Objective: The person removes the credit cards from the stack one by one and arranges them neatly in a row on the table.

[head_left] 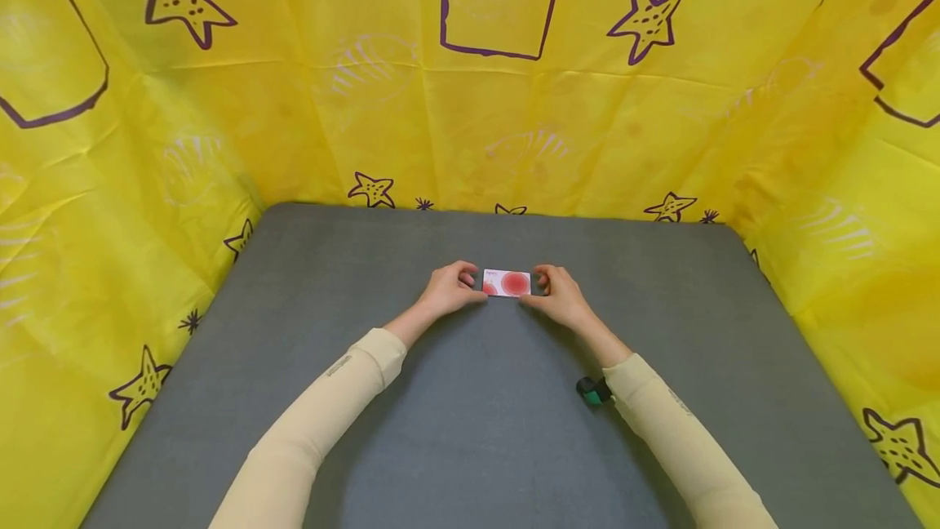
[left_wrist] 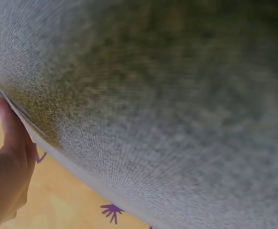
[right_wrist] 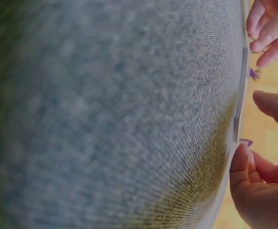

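A small flat rectangular white packet with red circles (head_left: 507, 283) lies on the grey table at its middle, seen edge-on as a thin strip in the right wrist view. At its left end is my left hand (head_left: 450, 289), the thumb tip by the near left corner and the fingers loosely bent. My right hand (head_left: 560, 295) stands at the other end, its thumb over the near right corner. In the right wrist view, thumb and forefinger of the right hand (right_wrist: 265, 179) are spread apart beside the packet. The left wrist view shows only part of the left hand (left_wrist: 10, 162).
The grey cloth-covered table (head_left: 470, 431) spreads around both arms. Yellow curtains (head_left: 382, 121) with purple starfish drawings enclose its back and sides. A black and green object (head_left: 593, 391) sits against the right sleeve (head_left: 661, 406).
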`<state>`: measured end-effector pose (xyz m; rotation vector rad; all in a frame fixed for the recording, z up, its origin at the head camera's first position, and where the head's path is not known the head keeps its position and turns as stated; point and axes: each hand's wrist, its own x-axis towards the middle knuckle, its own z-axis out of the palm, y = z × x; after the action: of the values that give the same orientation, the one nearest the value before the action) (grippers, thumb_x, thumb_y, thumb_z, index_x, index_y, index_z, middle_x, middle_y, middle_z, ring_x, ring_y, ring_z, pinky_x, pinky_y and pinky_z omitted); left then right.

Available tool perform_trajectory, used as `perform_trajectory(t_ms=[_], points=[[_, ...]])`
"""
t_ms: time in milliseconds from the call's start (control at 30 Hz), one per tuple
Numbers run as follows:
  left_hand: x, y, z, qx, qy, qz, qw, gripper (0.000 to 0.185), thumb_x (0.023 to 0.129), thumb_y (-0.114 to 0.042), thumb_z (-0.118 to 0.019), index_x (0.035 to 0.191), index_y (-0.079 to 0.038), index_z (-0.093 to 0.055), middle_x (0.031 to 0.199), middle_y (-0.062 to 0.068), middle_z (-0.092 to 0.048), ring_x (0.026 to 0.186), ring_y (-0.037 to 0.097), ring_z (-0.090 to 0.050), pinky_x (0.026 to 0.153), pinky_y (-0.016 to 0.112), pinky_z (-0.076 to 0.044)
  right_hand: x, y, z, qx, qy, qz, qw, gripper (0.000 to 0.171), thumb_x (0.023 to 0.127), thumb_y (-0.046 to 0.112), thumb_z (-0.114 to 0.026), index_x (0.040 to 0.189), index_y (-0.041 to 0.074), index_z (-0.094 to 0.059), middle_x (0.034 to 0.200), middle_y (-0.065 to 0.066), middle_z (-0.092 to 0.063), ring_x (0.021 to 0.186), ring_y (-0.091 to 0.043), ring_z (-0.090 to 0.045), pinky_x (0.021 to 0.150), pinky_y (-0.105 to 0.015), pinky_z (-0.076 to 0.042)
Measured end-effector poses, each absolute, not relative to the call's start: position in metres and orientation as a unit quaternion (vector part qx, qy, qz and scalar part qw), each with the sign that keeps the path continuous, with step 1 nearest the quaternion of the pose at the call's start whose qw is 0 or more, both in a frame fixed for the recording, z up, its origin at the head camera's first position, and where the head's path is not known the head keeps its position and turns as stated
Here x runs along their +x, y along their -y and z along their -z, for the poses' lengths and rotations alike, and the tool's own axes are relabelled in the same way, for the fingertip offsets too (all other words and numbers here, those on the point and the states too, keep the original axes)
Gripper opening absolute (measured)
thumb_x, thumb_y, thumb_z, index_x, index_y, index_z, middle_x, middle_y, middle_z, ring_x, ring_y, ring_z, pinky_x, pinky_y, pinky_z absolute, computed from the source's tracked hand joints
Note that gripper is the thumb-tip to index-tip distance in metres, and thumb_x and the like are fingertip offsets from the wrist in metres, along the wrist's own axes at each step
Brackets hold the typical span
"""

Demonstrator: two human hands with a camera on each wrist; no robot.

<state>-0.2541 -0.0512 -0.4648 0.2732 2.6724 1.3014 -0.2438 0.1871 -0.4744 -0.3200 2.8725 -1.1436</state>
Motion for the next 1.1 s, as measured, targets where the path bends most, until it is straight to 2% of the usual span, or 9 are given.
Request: perform_trajectory(t_ms=[167, 567, 867, 1100], points=[[-0.257, 0.049, 0.466, 0.099, -0.898, -0.421, 0.080, 0.051, 0.078, -0.017, -0.082, 0.122, -0.001, -0.062, 0.095, 0.009, -0.065, 0.087, 0.023, -0.060, 0.082, 0.035, -0.048, -0.244, -0.183, 0.474, -0.109, -0.921, 0.374, 0.023, 0.058, 0.080, 0.021, -0.080, 0.125, -0.005, -0.055, 0.095, -0.014, -0.053, 0.090, -0.028, -0.048, 0.078, -0.037, -0.039], [-0.263, 0.045, 0.472, 0.120, -0.903, -0.404, 0.086, 0.056, 0.078, -0.016, -0.083, 0.126, 0.000, -0.060, 0.090, 0.008, -0.064, 0.082, 0.020, -0.055, 0.079, 0.031, -0.045, -0.245, -0.182, 0.478, -0.113, -0.925, 0.361, 0.039, 0.060, 0.080, 0.020, -0.080, 0.127, -0.006, -0.054, 0.098, -0.013, -0.055, 0.083, -0.024, -0.049, 0.074, -0.032, -0.039], [-0.264, 0.043, 0.476, 0.110, -0.903, -0.406, 0.086, 0.054, 0.078, -0.016, -0.083, 0.126, -0.004, -0.061, 0.089, 0.007, -0.061, 0.079, 0.019, -0.053, 0.073, 0.028, -0.043, -0.247, -0.184, 0.481, -0.128, -0.927, 0.351, 0.015, 0.057, 0.080, 0.018, -0.079, 0.125, -0.008, -0.055, 0.095, -0.013, -0.055, 0.081, -0.024, -0.050, 0.073, -0.034, -0.039], [-0.265, 0.041, 0.477, 0.112, -0.906, -0.401, 0.077, 0.054, 0.078, -0.017, -0.083, 0.126, -0.005, -0.062, 0.087, 0.004, -0.058, 0.079, 0.018, -0.052, 0.073, 0.028, -0.042, -0.245, -0.184, 0.479, -0.122, -0.927, 0.354, 0.019, 0.056, 0.082, 0.019, -0.078, 0.126, -0.007, -0.055, 0.096, -0.013, -0.054, 0.080, -0.024, -0.049, 0.072, -0.033, -0.040]])
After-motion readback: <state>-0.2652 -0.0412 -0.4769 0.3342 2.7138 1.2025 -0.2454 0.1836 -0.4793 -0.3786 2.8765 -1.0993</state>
